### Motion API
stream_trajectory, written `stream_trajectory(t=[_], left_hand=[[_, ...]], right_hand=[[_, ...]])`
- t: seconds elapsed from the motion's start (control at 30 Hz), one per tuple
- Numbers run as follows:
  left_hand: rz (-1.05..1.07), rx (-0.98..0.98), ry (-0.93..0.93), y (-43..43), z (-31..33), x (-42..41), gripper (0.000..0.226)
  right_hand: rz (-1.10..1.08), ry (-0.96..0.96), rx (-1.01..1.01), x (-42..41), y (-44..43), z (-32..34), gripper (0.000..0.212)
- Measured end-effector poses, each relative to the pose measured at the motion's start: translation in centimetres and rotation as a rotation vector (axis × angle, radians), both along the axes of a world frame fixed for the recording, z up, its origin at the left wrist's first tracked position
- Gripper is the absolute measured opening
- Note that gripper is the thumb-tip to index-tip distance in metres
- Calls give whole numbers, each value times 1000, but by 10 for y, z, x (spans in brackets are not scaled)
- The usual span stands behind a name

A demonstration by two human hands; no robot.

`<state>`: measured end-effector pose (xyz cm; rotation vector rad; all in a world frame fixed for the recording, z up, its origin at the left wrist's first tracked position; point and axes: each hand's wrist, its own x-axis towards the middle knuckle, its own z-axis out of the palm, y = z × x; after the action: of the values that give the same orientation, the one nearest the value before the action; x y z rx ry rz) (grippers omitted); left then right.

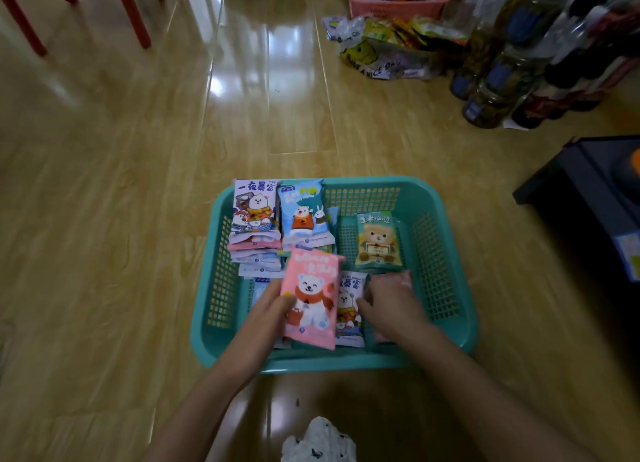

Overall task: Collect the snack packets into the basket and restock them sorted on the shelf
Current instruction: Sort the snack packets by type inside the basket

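Note:
A teal basket (446,264) sits on the wooden floor in front of me with several snack packets inside. My left hand (273,309) grips a pink packet (311,298) with a white bear, held tilted above the basket's near side. My right hand (391,302) rests fingers-down on packets at the basket's near right, over another pink packet (398,278); whether it grips one is unclear. A purple packet (254,212) tops a stack at the far left, a blue packet (303,215) leans beside it, and a green packet (377,241) lies to the right.
A pink basket (394,7) stands at the far back with a heap of yellow-green snack bags (391,42) before it. Bottles (502,80) crowd the back right. A dark low unit (595,191) is at the right, red chair legs (135,18) at the far left.

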<state>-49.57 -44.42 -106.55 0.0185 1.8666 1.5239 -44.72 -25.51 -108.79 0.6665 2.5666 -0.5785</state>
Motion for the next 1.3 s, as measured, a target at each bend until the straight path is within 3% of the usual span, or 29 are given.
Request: stream_trajectory(t=[0.23,0.53,0.57,0.7,0.77,0.9,1.07,1.2,1.3], left_hand=[[-204,85,-97,44,-23,23,16],[-375,-158,-124,113,-49,21,24],[-438,-236,-43,115,-52,20,24],[-722,-649,583,114,-44,13,35],[-636,-663,802,100,-27,4,39],[-202,-507,1199,52,-3,-25,33],[139,-595,1020,8,-1,-84,16],[270,-559,747,0,-2,-118,42],[199,-622,606,1,-7,-132,64]], right_hand=[[-142,181,80,11,63,56,23],[-147,176,148,9,92,72,22],[-142,180,143,7,90,72,22],[-91,198,144,-8,78,70,20],[-55,227,112,-18,70,70,20],[-58,298,-117,-44,49,64,20],[-60,384,-226,-79,12,48,30],[-60,384,-178,-104,-8,37,54],[-116,367,-129,-117,-15,30,66]])
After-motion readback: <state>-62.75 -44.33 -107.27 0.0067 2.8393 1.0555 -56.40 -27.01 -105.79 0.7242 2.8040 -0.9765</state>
